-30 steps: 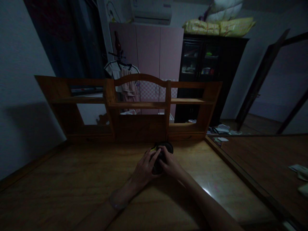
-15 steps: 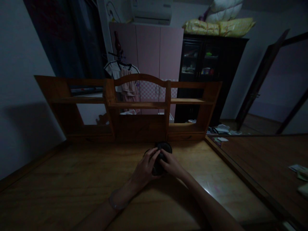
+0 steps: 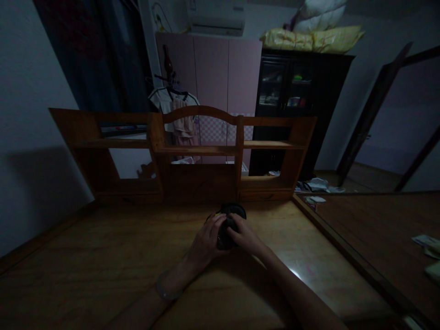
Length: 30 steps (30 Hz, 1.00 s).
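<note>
A black, rounded object [image 3: 224, 238] with a wider curved part at its far end rests on the wooden desk in front of me; its kind is too dark to make out. A thin dark loop or cord shows at its left. My left hand [image 3: 206, 236] is wrapped around the left side, fingers bent over the top. From the right, my right hand [image 3: 242, 233] grips the upper part, with the thumb and fingers close together. Between the hands, much of the object is hidden. A clear bracelet [image 3: 168, 286] sits on my left wrist.
A wooden shelf unit [image 3: 199, 150] runs along the desk's [image 3: 103, 256] far edge. Behind it are a pink wardrobe [image 3: 211, 73], hanging clothes [image 3: 182, 114] and a dark cabinet [image 3: 330, 91]. A raised wooden edge [image 3: 343, 247] borders the desk at right. The room is dim.
The left fingers have shifted slightly on the black object, and a small yellowish patch shows beside them. The right hand stays nearly in place.
</note>
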Tool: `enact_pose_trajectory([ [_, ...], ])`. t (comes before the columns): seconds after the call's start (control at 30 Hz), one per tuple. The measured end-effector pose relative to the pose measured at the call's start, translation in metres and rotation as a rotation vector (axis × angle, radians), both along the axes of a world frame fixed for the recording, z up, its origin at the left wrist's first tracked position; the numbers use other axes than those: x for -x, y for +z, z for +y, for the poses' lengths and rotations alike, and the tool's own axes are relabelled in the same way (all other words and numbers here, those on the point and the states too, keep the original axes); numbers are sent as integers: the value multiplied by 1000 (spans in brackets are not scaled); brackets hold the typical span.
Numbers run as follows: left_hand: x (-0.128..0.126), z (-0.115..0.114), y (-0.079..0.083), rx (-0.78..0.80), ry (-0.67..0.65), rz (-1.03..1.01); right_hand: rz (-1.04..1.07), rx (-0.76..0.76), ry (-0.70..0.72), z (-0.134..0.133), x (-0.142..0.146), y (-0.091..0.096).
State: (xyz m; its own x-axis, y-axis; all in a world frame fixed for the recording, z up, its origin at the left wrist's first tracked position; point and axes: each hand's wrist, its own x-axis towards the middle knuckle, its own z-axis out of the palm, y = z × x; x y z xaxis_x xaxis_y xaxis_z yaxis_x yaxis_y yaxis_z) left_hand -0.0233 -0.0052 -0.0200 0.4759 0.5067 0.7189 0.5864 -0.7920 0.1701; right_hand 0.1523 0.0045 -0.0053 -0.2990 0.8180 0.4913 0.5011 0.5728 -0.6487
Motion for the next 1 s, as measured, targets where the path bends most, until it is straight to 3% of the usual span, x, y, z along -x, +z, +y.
enact_pose_trajectory([
  [0.2,1,1,-1,42,38,-41,-43,-82,-101,-5,4,6],
  [0.4,1,4,-3,14,77,-68,-140,17,-234,-6,4,8],
  [0.7,1,2,-1,14,129,-74,83,379,-22,2,3,5],
  [0.8,2,2,0,-5,121,-111,52,256,-95,1,4,5],
  [1.0,0,1,2,-1,91,-136,-143,-218,-334,-4,-1,19],
])
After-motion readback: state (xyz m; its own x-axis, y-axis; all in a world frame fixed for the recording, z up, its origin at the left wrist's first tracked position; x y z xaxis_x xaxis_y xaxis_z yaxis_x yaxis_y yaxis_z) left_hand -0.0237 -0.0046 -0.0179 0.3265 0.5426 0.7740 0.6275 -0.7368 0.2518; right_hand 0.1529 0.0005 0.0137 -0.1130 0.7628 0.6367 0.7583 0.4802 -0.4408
